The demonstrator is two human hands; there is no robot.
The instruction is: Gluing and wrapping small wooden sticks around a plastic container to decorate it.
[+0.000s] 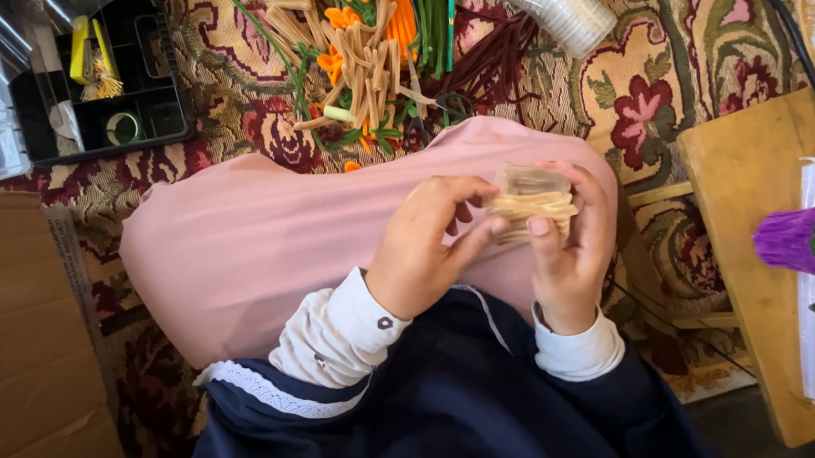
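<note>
Head cam is showing both hands gripping a tan pipe-cleaner bundle [532, 203] over the pink lap, the left hand [428, 251] pinching its left side and the right hand [576, 246] wrapping its right.

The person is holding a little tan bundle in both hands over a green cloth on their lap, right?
Not quite. Both hands, left hand and right hand, do hold the tan bundle over the lap, but the cloth is pink, not green. The head view shows it.
</note>
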